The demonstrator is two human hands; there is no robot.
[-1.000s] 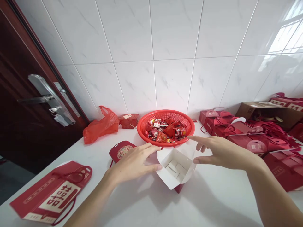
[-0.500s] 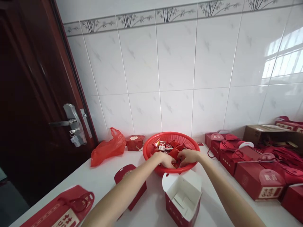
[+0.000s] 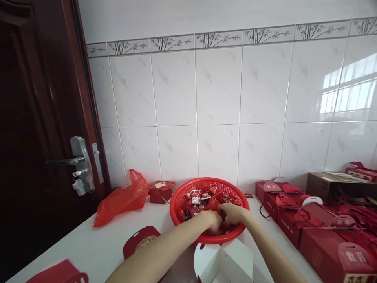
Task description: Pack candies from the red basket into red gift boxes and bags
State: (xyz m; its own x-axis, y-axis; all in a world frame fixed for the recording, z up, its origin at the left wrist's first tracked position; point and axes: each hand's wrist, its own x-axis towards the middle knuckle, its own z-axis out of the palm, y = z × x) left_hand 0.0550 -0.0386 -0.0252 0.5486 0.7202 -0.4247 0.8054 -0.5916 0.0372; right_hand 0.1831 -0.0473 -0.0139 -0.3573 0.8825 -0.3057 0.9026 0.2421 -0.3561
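Both hands are down in a red plastic basket (image 3: 176,196) of small red-wrapped candies (image 3: 203,198). My left hand (image 3: 212,222) is curled among the candies at the basket's front, its fingertips hidden. Close beside it on the right, my right hand (image 3: 231,213) is bent inward with closed fingers that dip into the candies. What either hand grips is hidden. In front of the basket, below my hands, stands an open box with white inside (image 3: 238,259), cut off by the lower edge of view.
A red box (image 3: 138,241) lies partly behind my left forearm, another red box (image 3: 57,272) at lower left. A red plastic bag (image 3: 123,200) and a small red box (image 3: 161,192) sit near the wall. Several red gift boxes (image 3: 322,251) and a cardboard box (image 3: 321,186) line the right.
The view has tilted up, so the table things sit lower in the picture. My hands remain in the basket and are now closer together.
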